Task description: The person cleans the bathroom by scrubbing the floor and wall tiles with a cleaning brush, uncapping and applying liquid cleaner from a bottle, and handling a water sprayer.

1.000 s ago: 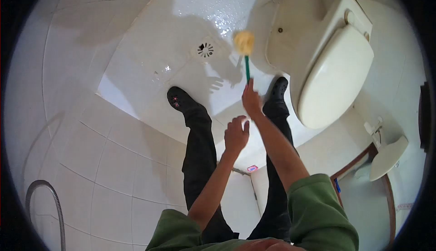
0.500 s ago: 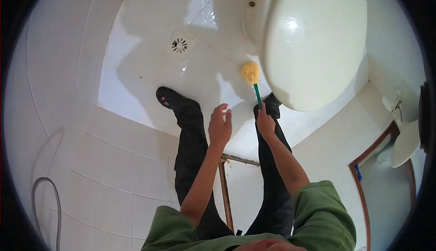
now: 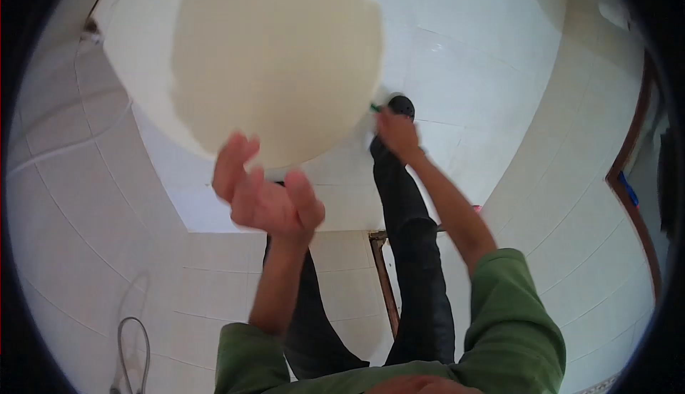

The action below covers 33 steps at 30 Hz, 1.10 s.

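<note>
Right hand (image 3: 398, 136): fingers close narrowly around a green handle (image 3: 375, 107), just beside the toilet lid's right edge.
Left hand (image 3: 267, 198): holds nothing, its fingers loosely spread and bent, blurred; it overlaps the near edge of the lid in view, and I cannot tell whether it touches.
Green handle: only 1 short, slim piece shows past the fingers; its far end is out of sight, apparently behind the lid.
Step in hand: seemingly, reaching with the handle beside the lid, with just 1 of the 2 hands on it.
Next move calls for: by my judgement, a firm hold on the handle and room for the knuckles past the lid's edge.
Toilet lid (image 3: 285, 73): cream, smooth, broad and rounded, a large soft shadow across it.
Floor (image 3: 457, 73): pale flat tiles with thin joints, 1 small glint.
Wall (image 3: 221, 287): pale tiles, their joints curved by the lens.
Shoe (image 3: 403, 106): dark, rounded, near the right hand.
Trousers (image 3: 410, 258): dark cloth, creased at the knee.
Metal hose (image 3: 148, 348): slim grey loop at lower left.
</note>
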{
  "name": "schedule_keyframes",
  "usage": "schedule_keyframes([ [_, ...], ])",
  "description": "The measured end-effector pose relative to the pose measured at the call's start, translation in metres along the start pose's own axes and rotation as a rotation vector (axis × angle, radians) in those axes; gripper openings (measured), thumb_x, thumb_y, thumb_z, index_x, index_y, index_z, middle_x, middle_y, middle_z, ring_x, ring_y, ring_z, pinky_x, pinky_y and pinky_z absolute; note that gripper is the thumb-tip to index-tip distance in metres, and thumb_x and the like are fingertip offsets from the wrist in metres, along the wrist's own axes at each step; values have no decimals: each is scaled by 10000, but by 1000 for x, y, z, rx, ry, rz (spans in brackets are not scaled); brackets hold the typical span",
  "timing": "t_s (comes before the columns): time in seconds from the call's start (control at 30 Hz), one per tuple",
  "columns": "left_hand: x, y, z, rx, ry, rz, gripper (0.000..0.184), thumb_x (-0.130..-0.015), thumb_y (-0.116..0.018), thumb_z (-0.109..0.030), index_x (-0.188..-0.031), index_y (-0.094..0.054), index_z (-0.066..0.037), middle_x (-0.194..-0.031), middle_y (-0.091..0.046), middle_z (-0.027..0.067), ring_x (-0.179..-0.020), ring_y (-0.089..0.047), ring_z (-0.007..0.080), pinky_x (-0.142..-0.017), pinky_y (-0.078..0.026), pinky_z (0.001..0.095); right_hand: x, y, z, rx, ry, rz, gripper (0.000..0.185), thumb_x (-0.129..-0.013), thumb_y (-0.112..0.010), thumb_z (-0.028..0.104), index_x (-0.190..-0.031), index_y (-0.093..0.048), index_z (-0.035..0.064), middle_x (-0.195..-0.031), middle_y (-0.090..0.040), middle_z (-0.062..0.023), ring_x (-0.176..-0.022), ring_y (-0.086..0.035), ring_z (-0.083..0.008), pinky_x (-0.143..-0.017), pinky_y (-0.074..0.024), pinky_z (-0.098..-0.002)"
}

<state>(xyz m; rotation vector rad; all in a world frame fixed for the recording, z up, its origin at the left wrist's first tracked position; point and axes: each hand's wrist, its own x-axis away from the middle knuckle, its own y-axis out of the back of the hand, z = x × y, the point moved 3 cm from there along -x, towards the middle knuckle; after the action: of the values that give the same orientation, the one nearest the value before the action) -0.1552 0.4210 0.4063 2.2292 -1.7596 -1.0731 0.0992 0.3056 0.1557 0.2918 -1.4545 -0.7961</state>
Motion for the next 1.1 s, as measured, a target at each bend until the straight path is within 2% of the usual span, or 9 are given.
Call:
schedule_keyframes([
  [0.13,-51,-70,-2,-107,-49,272,471,-941,-632,-153,-1335,-400,-40,-1406,-450,189,-1257,-444,352,-1081,-349,472,-49,88,-161,-206,-200,-341,517,-1015,-398,502,-1080,-674,70,-879,-699,-243,-851,-673,-461,-780,-539,-567],
  [0.23,-47,-96,9,-215,18,338,523,-957,-631,-152,-1396,-377,-27,-1394,-472,165,-1318,-402,329,-1113,-315,469,-96,66,-205,-697,-646,-159,473,-1014,-440,395,-964,-655,-23,-865,-696,-235,-846,-696,-397,-743,-560,-528],
  [0.3,-46,-107,15,-319,-24,360,525,-942,-646,-153,-1392,-412,-17,-1382,-495,163,-1334,-379,344,-1102,-306,463,-100,-61,-182,104,-9,-312,322,-1003,-442,263,-977,-645,14,-899,-673,-197,-857,-693,-368,-717,-579,-486],
  [0.37,-35,-114,15,-388,-57,333,525,-920,-666,-167,-1372,-445,-16,-1379,-509,154,-1322,-394,357,-1086,-293,458,-29,-69,-99,-15,-17,75,272,-1009,-436,232,-1027,-625,37,-946,-667,-175,-869,-696,-353,-729,-578,-500],
  [0.5,-26,-107,-15,-460,-43,305,454,-903,-670,-160,-1303,-508,-19,-1369,-520,145,-1320,-395,368,-1093,-286,474,45,-100,-34,-311,226,151,497,-1047,-385,444,-973,-607,5,-756,-671,-230,-731,-685,-412,-670,-555,-548],
  [0.7,-31,-105,-14,-537,7,377,336,-937,-614,-135,-1221,-539,31,-1396,-396,242,-1335,-354,395,-1068,-366,502,-73,37,-176,-536,-9,-294,574,-1021,-414,528,-886,-634,15,-751,-678,-227,-748,-663,-463,-681,-549,-564],
  [0.8,-29,-104,-10,-513,1,390,336,-960,-601,-166,-1215,-534,43,-1400,-367,257,-1343,-334,400,-1067,-363,510,-84,48,-254,-609,-566,-419,533,-1046,-377,453,-968,-663,10,-838,-678,-281,-825,-679,-448,-726,-543,-573],
  [0.9,-30,-106,-7,-533,-29,411,357,-975,-592,-203,-1213,-525,55,-1400,-351,267,-1347,-324,406,-1068,-354,519,-37,-78,-200,-487,-361,-148,547,-1034,-375,459,-1153,-591,-29,-1043,-651,-340,-994,-640,-507,-848,-516,-589],
  [1.1,-27,-95,-2,-579,-129,448,387,-986,-572,-254,-1204,-515,60,-1392,-393,274,-1318,-337,408,-1053,-335,536,76,-120,-51,-630,-211,220,612,-990,-446,554,-1044,-645,-23,-995,-661,-324,-941,-660,-498,-838,-529,-569],
])
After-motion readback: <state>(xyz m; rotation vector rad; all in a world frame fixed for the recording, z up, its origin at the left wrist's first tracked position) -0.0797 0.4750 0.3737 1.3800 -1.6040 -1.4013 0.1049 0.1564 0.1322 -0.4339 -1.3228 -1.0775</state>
